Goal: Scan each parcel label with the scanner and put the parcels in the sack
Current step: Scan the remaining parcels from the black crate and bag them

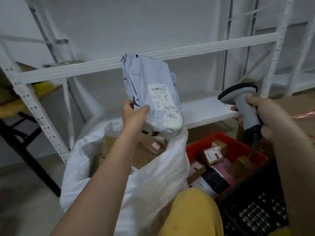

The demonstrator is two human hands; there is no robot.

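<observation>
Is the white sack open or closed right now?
Open. The white sack gapes at its mouth, brown cardboard parcels show inside, and the left hand holds a grey mailer above the opening.

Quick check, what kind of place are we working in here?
Likely a parcel sorting or storage room: white metal shelving, a red crate of labelled parcels, and an open white sack holding boxes.

One grey parcel (150, 92); one scanner (242, 99); one sack (153, 181); two crates (230, 142)
</observation>
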